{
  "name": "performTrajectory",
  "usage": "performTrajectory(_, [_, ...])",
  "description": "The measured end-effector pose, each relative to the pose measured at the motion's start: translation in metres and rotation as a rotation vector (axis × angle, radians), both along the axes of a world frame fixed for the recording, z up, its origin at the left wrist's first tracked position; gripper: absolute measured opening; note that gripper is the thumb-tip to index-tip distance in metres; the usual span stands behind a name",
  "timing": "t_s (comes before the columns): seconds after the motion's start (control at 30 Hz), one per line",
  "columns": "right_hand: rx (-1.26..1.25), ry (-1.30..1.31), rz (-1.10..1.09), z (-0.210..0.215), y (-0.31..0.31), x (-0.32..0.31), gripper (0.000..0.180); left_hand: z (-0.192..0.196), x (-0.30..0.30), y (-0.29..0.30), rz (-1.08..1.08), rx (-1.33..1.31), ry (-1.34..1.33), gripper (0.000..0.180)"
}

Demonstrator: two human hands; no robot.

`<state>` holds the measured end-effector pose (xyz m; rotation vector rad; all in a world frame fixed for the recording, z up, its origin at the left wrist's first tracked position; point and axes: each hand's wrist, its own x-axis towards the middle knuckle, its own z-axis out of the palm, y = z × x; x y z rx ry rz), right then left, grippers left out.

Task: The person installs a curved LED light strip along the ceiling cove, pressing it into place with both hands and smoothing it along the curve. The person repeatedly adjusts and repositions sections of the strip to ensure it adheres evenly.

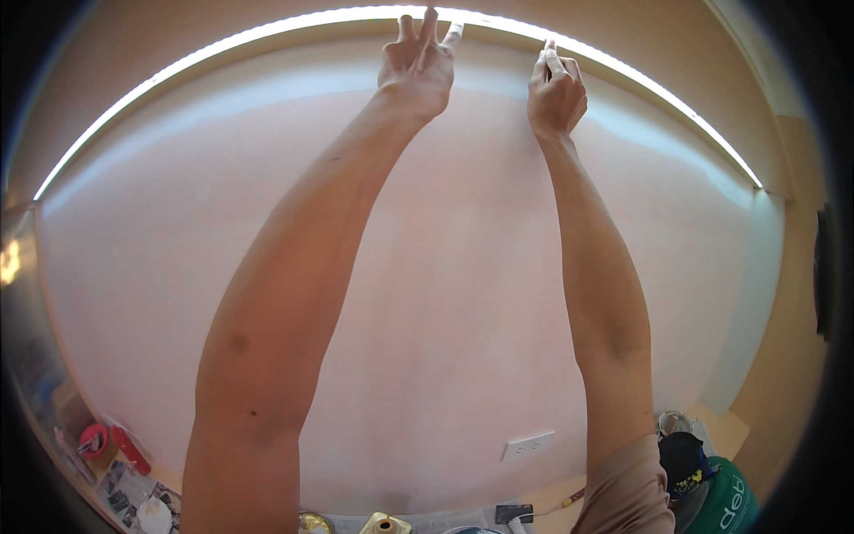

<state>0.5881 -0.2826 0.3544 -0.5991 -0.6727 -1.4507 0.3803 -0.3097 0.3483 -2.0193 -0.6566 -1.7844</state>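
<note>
At the top centre of the frame, a pink wall [463, 267] meets a bright light strip [267, 31]. The left hand [416, 67] touches the strip with narrow, spread fingers; the right hand [556, 93], just beside, pinches something small and pale I cannot identify.

Both bare arms rise from the lower edge and stretch almost straight, well above the head. The left hand [415, 69] shows its back, wrist in line with the forearm, its fingers [429, 27] spread slightly and pointing straight up. The right hand [556, 93] sits a little lower and just beside it, the two apart, its fingers [553, 62] curled and bunched together, seemingly pinched at the tips, though glare hides them. A tan short sleeve covers the right upper arm.
</note>
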Motion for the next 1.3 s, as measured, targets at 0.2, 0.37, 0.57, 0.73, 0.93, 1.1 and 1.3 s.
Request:
performTrajectory(0.2, [-0.123,-0.069,0.027,0.002,-0.005,-0.033,0.017,0.003,-0.006,0.036,0.298,0.491,0.076,0.039])
performTrajectory(0.37, [-0.088,-0.025,0.058,0.0,-0.008,-0.024,0.02,0.0,0.005,0.0,0.11,0.041,0.023,0.037])
performTrajectory(0.57, [-0.103,-0.114,-0.018,0.004,-0.01,-0.038,0.017,0.001,-0.002,0.017,0.119,0.278,-0.001,0.036])
performTrajectory(0.73, [-0.213,0.069,0.084,0.003,-0.013,-0.05,0.017,0.008,0.007,0.023,0.153,0.2,0.011,0.036])
performTrajectory(0.93, [-0.117,-0.08,-0.062,0.003,-0.007,-0.032,0.026,0.007,-0.005,0.054,0.29,0.573,0.082,0.031])
performTrajectory(1.1, [-0.19,-0.026,-0.078,0.0,-0.004,-0.05,0.019,0.009,0.009,0.047,0.274,0.326,0.04,0.028])
performTrajectory(1.3, [-0.282,0.001,0.041,-0.008,-0.01,-0.064,0.023,-0.01,-0.028,0.047,0.376,0.564,0.092,0.035])
